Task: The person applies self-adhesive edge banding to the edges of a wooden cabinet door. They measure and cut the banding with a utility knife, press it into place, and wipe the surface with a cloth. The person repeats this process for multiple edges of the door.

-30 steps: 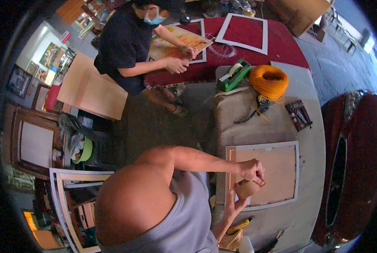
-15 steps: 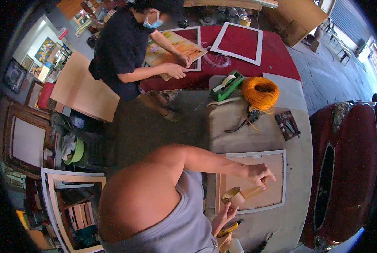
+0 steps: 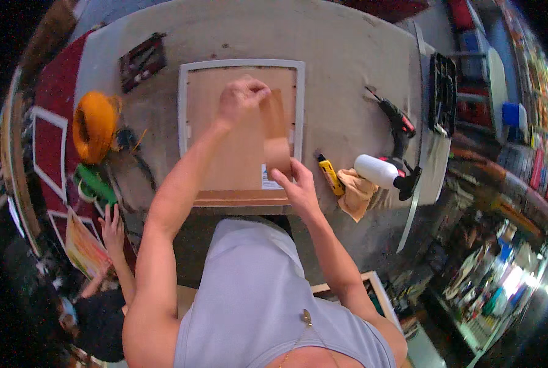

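Observation:
A picture frame (image 3: 184,116) with pale edges lies face down on the cloth-covered table, its plain brown backing board (image 3: 216,153) showing. Over the board's right side, my right hand (image 3: 297,184) grips a roll of brown packing tape (image 3: 278,152). From the roll a strip of tape (image 3: 275,113) runs up, and its free end is pinched in my left hand (image 3: 243,98). A brown tape band (image 3: 240,197) lies along the frame's near edge. Beside my right hand, a white label (image 3: 268,178) is partly visible on the board.
Rightward lie a yellow utility knife (image 3: 330,175), a tan cloth (image 3: 355,193), a white spray bottle (image 3: 377,172) and a power drill (image 3: 397,116). To the left sit an orange cable coil (image 3: 94,127) and a green tape dispenser (image 3: 93,186), near a co-worker's hand (image 3: 111,230).
My view has swung round to face the table squarely. Both hands still hold the tape strip and roll above the board. The co-worker's one hand has moved off the painting, close to the green dispenser.

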`<state>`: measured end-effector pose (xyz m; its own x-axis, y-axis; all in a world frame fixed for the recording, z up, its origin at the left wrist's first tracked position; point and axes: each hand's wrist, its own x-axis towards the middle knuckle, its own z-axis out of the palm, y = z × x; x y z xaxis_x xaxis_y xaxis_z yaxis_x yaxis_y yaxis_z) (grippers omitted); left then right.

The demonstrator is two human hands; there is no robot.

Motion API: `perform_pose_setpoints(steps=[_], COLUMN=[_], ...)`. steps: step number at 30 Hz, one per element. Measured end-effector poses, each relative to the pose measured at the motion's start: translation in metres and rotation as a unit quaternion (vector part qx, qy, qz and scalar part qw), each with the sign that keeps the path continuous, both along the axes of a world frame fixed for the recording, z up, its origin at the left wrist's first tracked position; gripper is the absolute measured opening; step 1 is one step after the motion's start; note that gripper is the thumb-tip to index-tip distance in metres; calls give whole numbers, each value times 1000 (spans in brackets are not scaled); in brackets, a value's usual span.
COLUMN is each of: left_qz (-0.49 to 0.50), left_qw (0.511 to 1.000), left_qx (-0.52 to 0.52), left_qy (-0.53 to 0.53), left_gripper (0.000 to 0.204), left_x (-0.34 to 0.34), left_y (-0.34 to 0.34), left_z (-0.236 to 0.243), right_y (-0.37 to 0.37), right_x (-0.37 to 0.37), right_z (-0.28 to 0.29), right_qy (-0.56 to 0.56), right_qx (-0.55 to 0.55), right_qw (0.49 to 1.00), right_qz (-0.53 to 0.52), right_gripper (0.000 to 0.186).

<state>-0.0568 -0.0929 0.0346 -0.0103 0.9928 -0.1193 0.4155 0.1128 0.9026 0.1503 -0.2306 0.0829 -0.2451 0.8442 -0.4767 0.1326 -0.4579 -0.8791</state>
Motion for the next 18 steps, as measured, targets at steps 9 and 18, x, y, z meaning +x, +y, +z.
perform_pose_setpoints(steps=[9,18], left_qz=[1,26], left_qw=[961,964], left_qx=[162,191], left_qy=[222,184], left_gripper=[13,11], left_x=[44,52], left_y=[84,95], left_z=[-66,-94], right_y=[83,98], right_x=[-6,0], right_z=[-14,-34], right_qy=[62,48], right_qx=[-55,-75], right_qw=[988,987], right_qz=[-133,-131], right_gripper=[31,37])
